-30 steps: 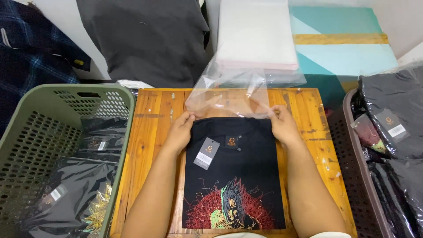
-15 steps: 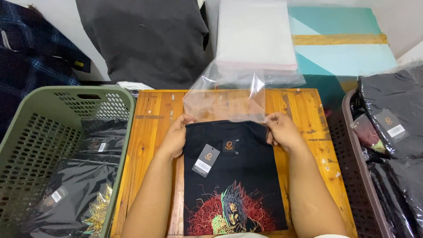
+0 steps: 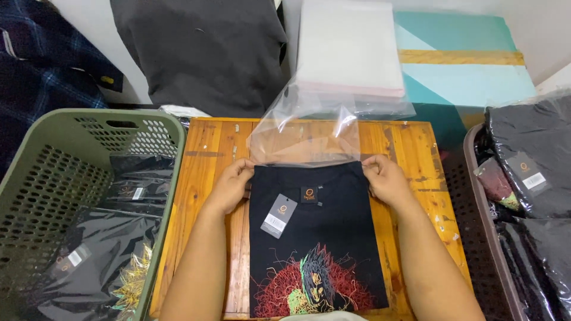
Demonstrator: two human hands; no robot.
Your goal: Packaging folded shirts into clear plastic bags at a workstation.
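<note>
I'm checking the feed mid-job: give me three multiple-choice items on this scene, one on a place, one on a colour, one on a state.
1. Where does the folded shirt lie?
A. in the green basket
B. on the wooden table
C. on the floor

2. What colour is the basket beside the left hand?
A. green
B. red
C. white

3. How does the clear bag stand at the shirt's collar end?
A. sealed flat
C. rolled up
B. mouth open at the collar edge

Answers: 1 B, the shirt rests on the wooden table; 2 A, its perforated wall is green; 3 B, the left hand and right hand grip the collar corners at the bag's mouth.
</note>
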